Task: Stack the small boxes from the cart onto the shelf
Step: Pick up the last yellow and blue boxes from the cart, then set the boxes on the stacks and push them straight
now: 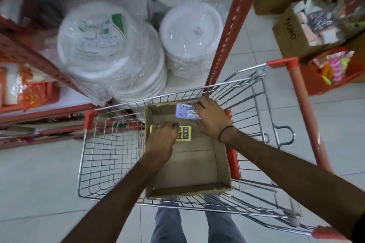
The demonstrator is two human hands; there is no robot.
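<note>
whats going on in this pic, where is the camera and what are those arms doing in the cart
There is no machine here. The camera is worn on a person's head and looks down, so the arms are their own and their legs show at the bottom edge. Both hands reach into an open cardboard carton standing in a wire shopping cart. The left hand rests on a small yellow box, and the right hand is on a small pale blue box. Whether either box is already gripped is hard to tell. Beyond the cart is a red shelf with wrapped stacks of white disposable plates.
</note>
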